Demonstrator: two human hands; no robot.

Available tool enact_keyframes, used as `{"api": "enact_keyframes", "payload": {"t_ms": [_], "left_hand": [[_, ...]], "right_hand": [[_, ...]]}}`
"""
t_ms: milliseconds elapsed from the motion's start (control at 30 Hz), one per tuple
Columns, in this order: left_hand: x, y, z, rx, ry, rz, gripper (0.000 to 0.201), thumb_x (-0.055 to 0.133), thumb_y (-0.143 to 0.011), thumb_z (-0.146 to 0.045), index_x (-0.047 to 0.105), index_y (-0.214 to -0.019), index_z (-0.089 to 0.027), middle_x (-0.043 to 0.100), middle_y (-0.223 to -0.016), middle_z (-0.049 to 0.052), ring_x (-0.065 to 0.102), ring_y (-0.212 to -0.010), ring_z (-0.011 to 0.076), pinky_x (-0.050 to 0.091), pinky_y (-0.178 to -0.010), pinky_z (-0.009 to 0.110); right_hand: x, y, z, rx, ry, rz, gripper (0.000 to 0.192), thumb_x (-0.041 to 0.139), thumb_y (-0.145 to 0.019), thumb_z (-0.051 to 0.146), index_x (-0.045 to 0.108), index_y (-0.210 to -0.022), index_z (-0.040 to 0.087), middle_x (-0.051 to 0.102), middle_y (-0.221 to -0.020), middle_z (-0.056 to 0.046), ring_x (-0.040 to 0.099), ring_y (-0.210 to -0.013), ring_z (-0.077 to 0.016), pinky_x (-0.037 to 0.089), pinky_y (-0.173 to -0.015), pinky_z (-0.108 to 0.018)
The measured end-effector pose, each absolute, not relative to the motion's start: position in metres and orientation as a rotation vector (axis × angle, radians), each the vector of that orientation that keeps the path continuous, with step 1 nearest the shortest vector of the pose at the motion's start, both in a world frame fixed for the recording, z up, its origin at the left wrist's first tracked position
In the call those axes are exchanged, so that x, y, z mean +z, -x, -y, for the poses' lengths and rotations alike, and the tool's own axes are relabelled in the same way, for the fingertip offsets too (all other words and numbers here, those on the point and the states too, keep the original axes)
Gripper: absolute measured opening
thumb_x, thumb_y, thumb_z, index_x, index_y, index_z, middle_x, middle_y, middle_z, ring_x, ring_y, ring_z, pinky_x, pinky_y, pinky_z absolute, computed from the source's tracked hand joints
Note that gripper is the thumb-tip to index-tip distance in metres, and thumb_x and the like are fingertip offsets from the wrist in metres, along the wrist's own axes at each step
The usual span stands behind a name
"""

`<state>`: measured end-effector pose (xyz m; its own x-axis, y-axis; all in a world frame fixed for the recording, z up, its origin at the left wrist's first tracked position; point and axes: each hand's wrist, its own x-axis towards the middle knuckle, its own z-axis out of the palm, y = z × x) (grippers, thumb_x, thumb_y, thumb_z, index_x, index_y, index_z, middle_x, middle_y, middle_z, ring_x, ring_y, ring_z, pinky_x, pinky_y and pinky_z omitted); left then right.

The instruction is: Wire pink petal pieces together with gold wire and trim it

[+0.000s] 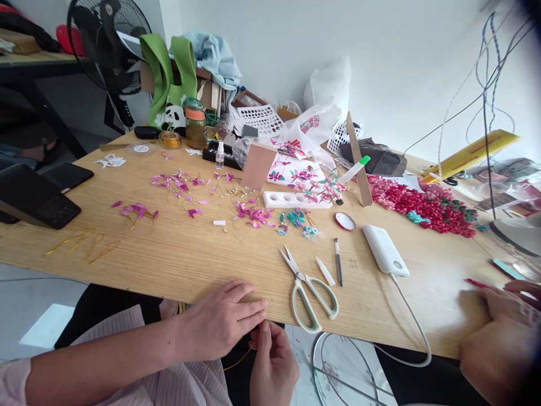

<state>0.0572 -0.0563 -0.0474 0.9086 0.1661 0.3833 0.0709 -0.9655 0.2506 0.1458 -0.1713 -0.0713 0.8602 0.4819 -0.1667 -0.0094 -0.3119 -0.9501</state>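
Note:
At the table's front edge, my left hand [222,320] reaches across with fingers closed and pointing right. Its thumb is hidden, and what the fingertips grip, if anything, is too small to make out. Just below, my right hand [274,361] is closed in a pinch, its thumb tip close to the left fingertips. A thin gold wire [242,359] hangs in a curve from the right fingers over the lap. Nearest on the tabletop are white-handled scissors [302,276], blades partly apart, then a small white tube [325,271] and a pen [338,262].
Pink petals [253,215], teal beads [296,217] and gold wire pieces [82,243] lie scattered. Wire flowers [310,183] stand by a white foam block [296,200]. A power bank [384,248] trails its cable over the edge. At right, another person's hands [502,301] hold a red pen.

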Motion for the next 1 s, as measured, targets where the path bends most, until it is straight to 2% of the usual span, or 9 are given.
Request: {"api": "enact_keyframes", "payload": {"t_ms": [800, 1000], "left_hand": [[-0.0476, -0.0563, 0.0559, 0.581, -2.903, -0.145, 0.031, 0.049, -0.094, -0.020, 0.058, -0.123, -0.013, 0.059, -0.131, 0.005, 0.045, -0.117, 0.0262, 0.037, -0.102, 0.041], [-0.0469, -0.0553, 0.0554, 0.533, -2.911, -0.149, 0.033, 0.049, -0.094, -0.021, 0.057, -0.125, -0.014, 0.057, -0.134, 0.003, 0.044, -0.118, 0.0267, 0.036, -0.103, 0.041]], "right_hand": [[-0.0718, -0.1455, 0.1718, 0.548, 1.829, 0.378, 0.039, 0.051, -0.086, 0.054, 0.061, -0.075, 0.018, 0.060, -0.058, 0.002, 0.053, -0.051, -0.0116, 0.043, -0.054, -0.021], [-0.0685, -0.1450, 0.1715, 0.530, 1.820, 0.406, 0.039, 0.057, -0.081, 0.055, 0.062, -0.080, 0.016, 0.063, -0.062, 0.000, 0.055, -0.052, -0.0125, 0.045, -0.052, -0.022]]}}
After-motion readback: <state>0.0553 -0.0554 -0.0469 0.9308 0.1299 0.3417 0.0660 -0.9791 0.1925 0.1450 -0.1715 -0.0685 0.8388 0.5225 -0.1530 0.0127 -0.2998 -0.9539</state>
